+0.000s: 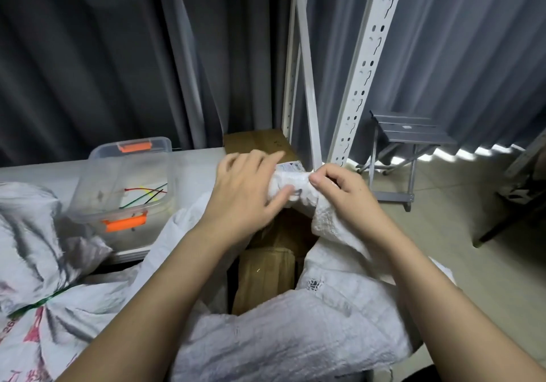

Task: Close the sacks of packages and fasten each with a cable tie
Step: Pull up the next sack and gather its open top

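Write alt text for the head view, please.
Both hands, left hand and right hand, gather the neck of an open white sack holding cardboard packages. Beside it, a clear box holds coloured cable ties.

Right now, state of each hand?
Left hand: grips the gathered sack mouth.
Right hand: pinches the same bunched fabric from the other side.

White table (192,160) carries a clear box (124,180) and a tied sack (32,234)
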